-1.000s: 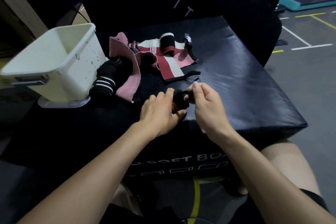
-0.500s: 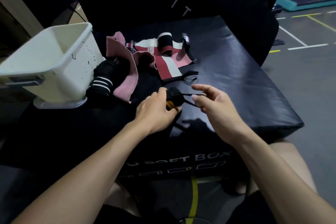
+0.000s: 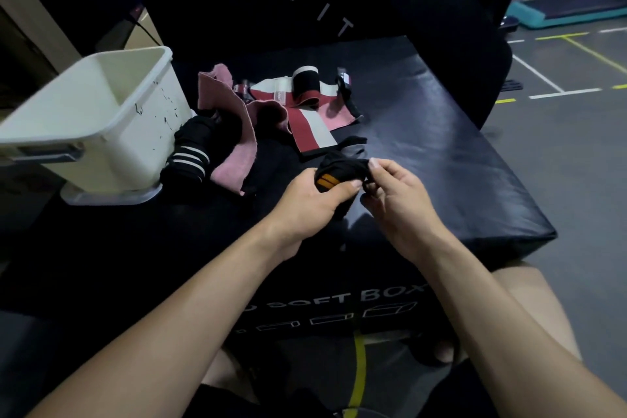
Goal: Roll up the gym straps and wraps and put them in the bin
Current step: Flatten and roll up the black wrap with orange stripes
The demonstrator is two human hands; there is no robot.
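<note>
A black wrap with orange stripes (image 3: 336, 170) is rolled into a bundle above the black soft box (image 3: 441, 159). My left hand (image 3: 310, 202) grips the bundle from below. My right hand (image 3: 393, 195) pinches the wrap's black end right beside the roll. Behind lie a pink wrap (image 3: 230, 132), a red and white striped wrap (image 3: 305, 122) and a black wrap with white stripes (image 3: 190, 154). The white bin (image 3: 112, 132) stands at the left, its inside showing only bare walls.
A tall black pad with white letters (image 3: 322, 10) rises behind the soft box. The box's front edge is close to my knees. Grey gym floor with painted lines (image 3: 559, 88) lies to the right.
My right hand, which had pulled the wrap's thin end out to the right, has come back in against the roll. The bundle now sits higher in my left hand.
</note>
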